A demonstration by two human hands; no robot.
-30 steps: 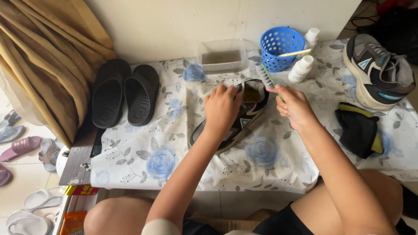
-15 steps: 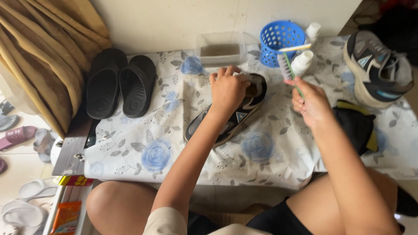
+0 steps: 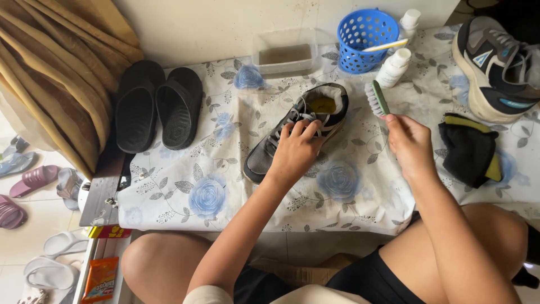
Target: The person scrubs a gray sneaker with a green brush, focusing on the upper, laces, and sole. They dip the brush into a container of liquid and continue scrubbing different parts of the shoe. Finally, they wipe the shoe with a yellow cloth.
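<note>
- The left hand point(image 3: 295, 149) lies on top of a grey sneaker point(image 3: 298, 130), fingers spread over the laces and pressing down, so it pins the shoe rather than closing around it.
- The right hand point(image 3: 410, 143) is clamped on the handle of a green-backed brush point(image 3: 377, 99), bristles facing left toward the shoe, with the brush lifted just beside the heel and not touching it.
- The sneaker lies slantwise in the middle of the bench point(image 3: 185, 186), which is covered with a white cloth printed with blue roses; toe toward the person, open heel toward the wall.
- As I judge it, the step in hand is scrubbing the shoe: it is steadied and the brush is poised, not yet on it. The next move calls for bringing the bristles onto the upper while the left hand holds the shoe from sliding.
- Just right of the right hand lies a crumpled black and yellow cloth point(image 3: 469, 147).
- Farther back stand a white bottle point(image 3: 392, 67), a blue perforated basket point(image 3: 367, 39) and a clear plastic tub point(image 3: 284, 53) by the wall.
- At the far right sits a second sneaker point(image 3: 498, 67); at the far left, a pair of black slippers point(image 3: 157, 107).
</note>
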